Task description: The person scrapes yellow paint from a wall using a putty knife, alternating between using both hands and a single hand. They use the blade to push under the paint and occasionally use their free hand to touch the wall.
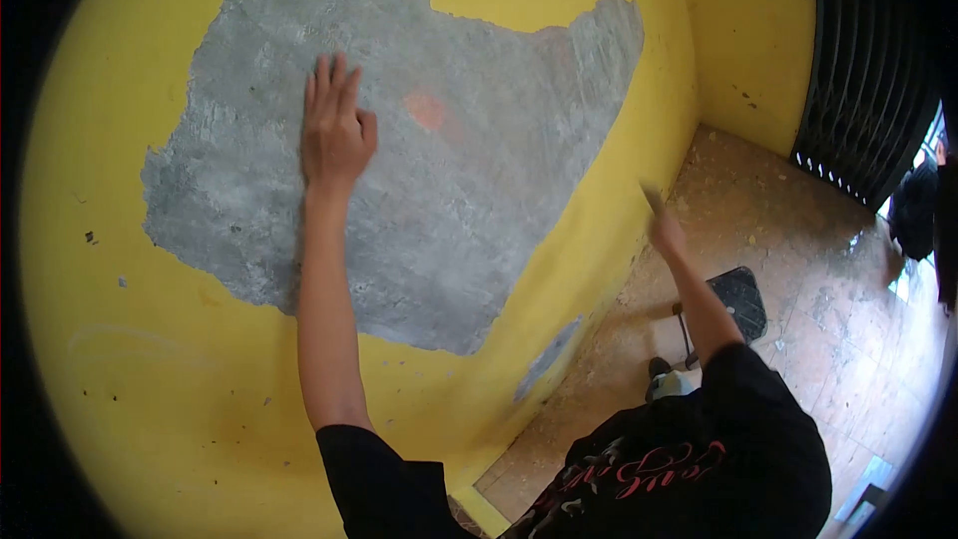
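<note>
My left hand rests on the bare grey patch of the wall, with its fingers stretched upward. Nothing is held in it. Lower and to the right, my right hand is closed round a scraper; its thin dark blade points up and left, slightly blurred. The scraper appears apart from the wall, though the exact gap is hard to judge. Yellow paint surrounds the patch with a ragged edge. A faint orange mark shows on the grey surface, right of my left hand.
A black-topped stool stands on the tiled floor, where pale bits are scattered. Dark metal bars rise at the right. A smaller grey bare spot is low on the wall. Part of another person shows at the far right.
</note>
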A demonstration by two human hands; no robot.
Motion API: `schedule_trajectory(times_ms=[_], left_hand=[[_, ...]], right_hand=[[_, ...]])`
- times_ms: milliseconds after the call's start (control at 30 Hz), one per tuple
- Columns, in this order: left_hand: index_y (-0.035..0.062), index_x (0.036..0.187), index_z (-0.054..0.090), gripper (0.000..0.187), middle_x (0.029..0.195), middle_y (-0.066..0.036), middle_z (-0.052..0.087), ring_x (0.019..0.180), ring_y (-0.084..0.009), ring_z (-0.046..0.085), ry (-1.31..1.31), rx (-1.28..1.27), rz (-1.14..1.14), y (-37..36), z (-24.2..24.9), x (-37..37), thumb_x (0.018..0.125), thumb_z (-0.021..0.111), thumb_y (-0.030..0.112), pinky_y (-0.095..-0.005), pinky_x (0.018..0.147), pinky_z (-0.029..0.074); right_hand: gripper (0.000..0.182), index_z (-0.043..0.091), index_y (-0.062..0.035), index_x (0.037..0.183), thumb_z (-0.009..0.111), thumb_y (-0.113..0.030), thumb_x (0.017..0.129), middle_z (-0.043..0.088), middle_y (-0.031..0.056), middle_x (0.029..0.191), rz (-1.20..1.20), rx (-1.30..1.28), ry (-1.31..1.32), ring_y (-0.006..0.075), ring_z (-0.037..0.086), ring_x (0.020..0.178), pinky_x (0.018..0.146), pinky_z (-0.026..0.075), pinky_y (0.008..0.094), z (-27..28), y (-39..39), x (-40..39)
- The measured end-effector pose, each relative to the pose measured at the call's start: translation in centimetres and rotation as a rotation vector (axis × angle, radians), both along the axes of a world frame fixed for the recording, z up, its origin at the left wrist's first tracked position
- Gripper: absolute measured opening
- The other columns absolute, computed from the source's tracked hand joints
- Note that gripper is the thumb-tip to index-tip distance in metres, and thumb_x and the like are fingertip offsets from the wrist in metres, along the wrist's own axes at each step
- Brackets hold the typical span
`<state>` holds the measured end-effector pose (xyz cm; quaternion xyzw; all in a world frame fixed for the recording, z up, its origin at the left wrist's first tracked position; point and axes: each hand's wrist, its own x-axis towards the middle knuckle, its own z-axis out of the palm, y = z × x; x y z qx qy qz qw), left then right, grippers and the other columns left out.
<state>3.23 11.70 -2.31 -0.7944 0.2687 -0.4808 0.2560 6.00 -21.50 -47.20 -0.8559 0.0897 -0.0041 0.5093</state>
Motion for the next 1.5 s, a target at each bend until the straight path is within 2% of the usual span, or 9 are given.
schedule_trajectory(times_ms=[167,333,500,633,767,933,1033,1233,1500], left_hand=[[0.002,0.138,0.039,0.06,0.148,-0.018,0.032,0.14,-0.0368,0.024,0.071,-0.04,0.194,-1.2,-6.1,-0.3,0.08,0.052,0.01,-0.0574,0.112,0.015],[0.0023,0.144,0.026,0.073,0.152,-0.022,0.02,0.142,-0.0401,0.012,0.176,-0.273,0.191,-5.0,-15.0,0.1,0.078,0.056,0.014,-0.0629,0.11,0.007],[-0.0001,0.142,0.03,0.072,0.153,-0.026,0.01,0.142,-0.0416,0.006,0.831,-0.433,0.126,-10.6,-36.8,-1.7,0.077,0.057,0.014,-0.0655,0.109,0.007],[-0.0006,0.139,0.037,0.068,0.151,-0.028,0.015,0.142,-0.0404,0.009,1.18,-0.445,0.26,-15.7,-48.0,-7.9,0.08,0.059,0.024,-0.0652,0.109,0.007],[0.0041,0.141,0.034,0.065,0.151,-0.026,0.016,0.142,-0.0409,0.011,1.39,-0.685,0.361,-18.9,-50.3,-9.9,0.087,0.054,0.035,-0.0623,0.109,0.012],[0.0035,0.136,0.041,0.057,0.14,-0.024,0.04,0.129,-0.0385,0.04,1.321,-1.215,0.202,-18.7,-49.5,-8.4,0.092,0.049,0.039,-0.0499,0.104,0.033],[0.0023,0.135,0.043,0.055,0.134,-0.024,0.048,0.122,-0.0334,0.05,1.389,-1.533,0.042,-18.2,-44.7,-8.0,0.096,0.046,0.041,-0.0391,0.1,0.04],[-0.0009,0.135,0.043,0.051,0.133,-0.018,0.05,0.122,-0.0248,0.05,1.379,-1.787,-0.291,-17.2,-42.6,-6.6,0.101,0.038,0.037,-0.033,0.102,0.038],[-0.0027,0.13,0.048,0.045,0.11,-0.007,0.057,0.101,-0.0132,0.052,1.446,-1.821,-0.415,-16.1,-37.8,-2.6,0.1,0.045,0.03,-0.0266,0.088,0.041]], right_hand=[[0.049,0.046,-0.0092,0.13,0.049,-0.012,0.081,0.055,0.021,0.122,-0.265,-0.358,0.663,0.0369,0.054,0.113,0.094,0.043,0.0433,-27.4,-17.8,-32.8],[0.032,0.053,-0.0083,0.111,0.05,-0.014,0.08,0.059,0.0197,0.107,-0.363,-0.503,1.084,0.035,0.058,0.101,0.084,0.045,0.0446,-27.7,-25.4,-55.9],[0.018,0.06,-0.0074,0.093,0.052,-0.016,0.08,0.063,0.0184,0.092,-0.339,-0.52,1.058,0.0331,0.062,0.089,0.075,0.047,0.046,-29.4,-23.7,-56.0],[0.017,0.065,-0.0067,0.078,0.053,-0.018,0.079,0.066,0.0174,0.08,-0.125,-0.733,0.527,0.0316,0.065,0.079,0.067,0.049,0.047,-40.6,-19.0,-38.3],[0.029,0.065,-0.0006,0.09,0.049,-0.024,0.085,0.065,0.0244,0.084,0.022,-0.284,0.069,0.0445,0.062,0.079,0.073,0.049,0.0521,-13.2,-10.8,-14.5],[0.037,0.062,-0.0044,0.11,0.058,-0.034,0.088,0.067,0.0162,0.086,0.176,0.219,0.261,0.0243,0.065,0.076,0.069,0.05,0.0345,-1.5,-5.7,-5.1],[0.038,0.061,-0.0013,0.109,0.055,-0.034,0.092,0.062,0.0077,0.076,0.187,0.411,-0.099,0.0135,0.059,0.069,0.06,0.046,0.0279,-2.2,-1.9,-3.7],[0.035,0.058,0.0018,0.109,0.049,-0.029,0.096,0.051,-0.0006,0.068,0.19,0.84,0.198,0.0079,0.045,0.059,0.052,0.037,0.0233,3.0,2.6,-7.0],[0.04,0.049,0.0003,0.127,0.052,-0.025,0.096,0.049,-0.0027,0.072,0.186,0.718,-0.04,0.0051,0.043,0.059,0.051,0.036,0.0214,7.3,4.9,-6.6]])
